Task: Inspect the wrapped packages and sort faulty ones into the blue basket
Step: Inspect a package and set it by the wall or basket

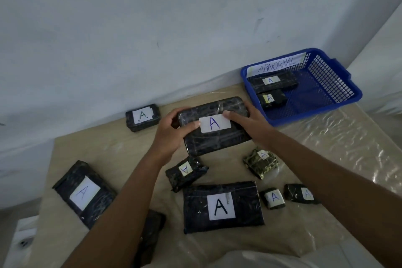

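Note:
A large black wrapped package (217,139) with a white "A" label is held above the middle of the table. My left hand (171,130) grips its left end and my right hand (248,124) grips its right end, thumbs on the label. The blue basket (339,102) marked "ABNORMAL" stands at the far right corner with two black packages (274,85) inside.
Other labelled black packages lie on the plastic-covered table (326,137): one at the back left (142,117), one at the left edge (84,193), a big flat one in front (221,206), and several small ones around it. A white wall stands right behind.

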Tool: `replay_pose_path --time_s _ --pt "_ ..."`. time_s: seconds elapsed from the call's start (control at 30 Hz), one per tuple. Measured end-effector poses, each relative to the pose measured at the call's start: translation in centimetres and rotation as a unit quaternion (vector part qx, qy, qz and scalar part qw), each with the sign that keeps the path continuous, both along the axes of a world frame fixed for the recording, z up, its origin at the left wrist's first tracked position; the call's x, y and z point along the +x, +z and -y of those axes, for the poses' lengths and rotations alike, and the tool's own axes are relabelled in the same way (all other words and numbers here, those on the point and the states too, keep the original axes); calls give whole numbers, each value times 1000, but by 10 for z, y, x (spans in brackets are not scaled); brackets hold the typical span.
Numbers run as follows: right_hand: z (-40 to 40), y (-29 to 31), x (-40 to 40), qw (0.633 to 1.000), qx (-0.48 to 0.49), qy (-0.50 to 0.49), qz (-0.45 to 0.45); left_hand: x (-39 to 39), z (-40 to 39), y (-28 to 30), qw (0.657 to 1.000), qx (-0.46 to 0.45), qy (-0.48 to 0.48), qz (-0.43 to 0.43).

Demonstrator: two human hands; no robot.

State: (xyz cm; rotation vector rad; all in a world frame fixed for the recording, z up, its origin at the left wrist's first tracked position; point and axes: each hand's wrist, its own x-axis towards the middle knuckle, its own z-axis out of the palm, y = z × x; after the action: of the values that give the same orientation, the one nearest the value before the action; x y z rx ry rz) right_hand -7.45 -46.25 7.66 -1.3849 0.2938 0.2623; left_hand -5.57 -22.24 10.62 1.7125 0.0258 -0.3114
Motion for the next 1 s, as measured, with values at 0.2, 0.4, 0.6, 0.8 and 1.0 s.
replay_pose_path --time_s 0.2,0.4,0.6,0.8,1.0 --pt "-48 25 -31 998 21 -27 45 -31 -8 11 993 18 116 -3" --pt "-63 43 -43 1000 -14 -8 27 -48 -23 22 991 1 132 24" --pt "-74 51 -45 997 16 -72 18 -47 -29 31 990 -66 107 -60" --pt "-69 58 -48 998 44 -39 1 -46 -31 32 992 -54 93 -73" --pt "-65 57 -56 999 44 -10 30 -43 -34 41 989 -89 90 -73"
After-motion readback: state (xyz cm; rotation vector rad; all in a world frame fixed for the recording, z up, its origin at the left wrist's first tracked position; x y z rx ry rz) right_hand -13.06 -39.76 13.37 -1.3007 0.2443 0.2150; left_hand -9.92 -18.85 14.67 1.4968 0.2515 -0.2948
